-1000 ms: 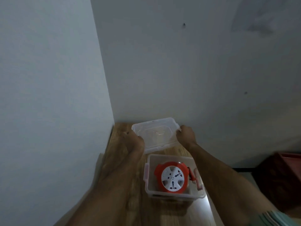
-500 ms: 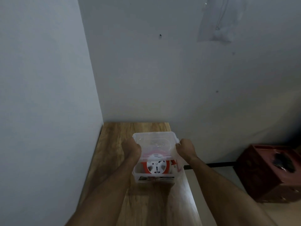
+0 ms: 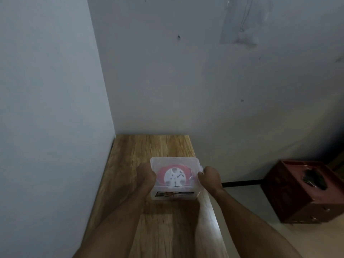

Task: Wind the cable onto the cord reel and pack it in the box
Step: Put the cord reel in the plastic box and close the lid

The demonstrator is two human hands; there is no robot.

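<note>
- Dim light; fingertips of both hands are hidden against the box walls, and the lower arms run off the bottom edge.
- Cable not separately visible; seems fully wound, though the lid blurs it.
- Cord reel (image 3: 175, 177) lies flat between the two hands, white socket face up, red rim showing hazily through the lid (image 3: 174, 162).
- Clear box (image 3: 174, 194) sits on the wooden table (image 3: 149, 146), long side running hand to hand, printed label on the near wall.
- Lid rests on top of the box, covering the reel; whether it is latched, cannot tell.
- Left hand (image 3: 147, 174) curled closed against the box's left side.
- Right hand (image 3: 209, 176) curled closed on the right rim, by a small clip.
- Dark red crate (image 3: 297, 202) on the floor, well right of the right hand.
</note>
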